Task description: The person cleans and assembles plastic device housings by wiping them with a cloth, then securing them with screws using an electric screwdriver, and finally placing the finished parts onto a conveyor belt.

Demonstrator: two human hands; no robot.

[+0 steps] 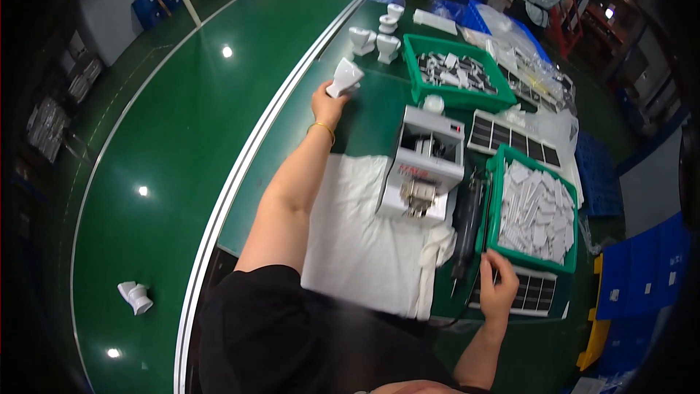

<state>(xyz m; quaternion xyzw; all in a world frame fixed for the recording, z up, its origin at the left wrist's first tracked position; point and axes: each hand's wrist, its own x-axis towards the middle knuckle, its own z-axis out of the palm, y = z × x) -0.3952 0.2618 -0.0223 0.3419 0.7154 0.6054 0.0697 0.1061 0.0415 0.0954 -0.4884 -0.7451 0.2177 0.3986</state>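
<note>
White part [345,77]: in the person's left hand [327,106], beyond and to the left of the grey machine [417,166], my landmark throughout. Thumb and fingers are closed around its near end; its far end shows free and tilted. Whether it touches the green table below, I cannot tell from here.

Right hand [502,284]: nearer the person than the machine and to its right, beside the near green tray [574,244]. Fingers bent, index and thumb curving toward each other near a black cable; I cannot tell whether they pinch it.

Just beyond the machine I note a far green tray [459,100] of mixed white and dark pieces. Four similar white pieces [388,49] stand farther off, slightly left of the machine. The near tray, right of the machine, is heaped with flat white pieces [536,211]. Between it and the machine lies a black hand tool [464,237], its thin tip toward the person. A white cloth [346,226] spreads left of and nearer than the machine.

Well left of the machine, a green belt-like surface [211,117] carries one loose white piece [135,298]. Far beyond and right of the machine, I observe another person [536,1].
</note>
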